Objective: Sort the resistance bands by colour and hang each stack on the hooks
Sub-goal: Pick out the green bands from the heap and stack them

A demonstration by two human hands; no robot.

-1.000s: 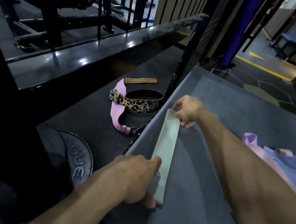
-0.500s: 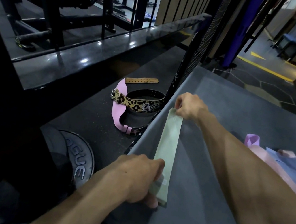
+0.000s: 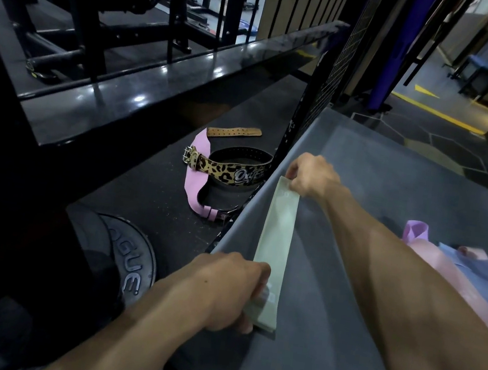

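Both hands pinch a green band [image 3: 274,246] flat at the bench [image 3: 370,346] edge, left grip [image 3: 229,293] near, right grip [image 3: 312,176] far. Released carelessly, it could slide off toward the belts [image 3: 225,172] below.

Dim gym: black railings [image 3: 167,56], dark floor [image 3: 451,146] (yellow-striped), grey platform [image 3: 370,346].

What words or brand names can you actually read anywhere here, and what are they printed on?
"OGUE": raised letters on the black weight plate; its start is hidden.
"Oxy": white script on the leopard-print belt; the rest is hidden behind the post.
Small mark on the green band: too small to read.
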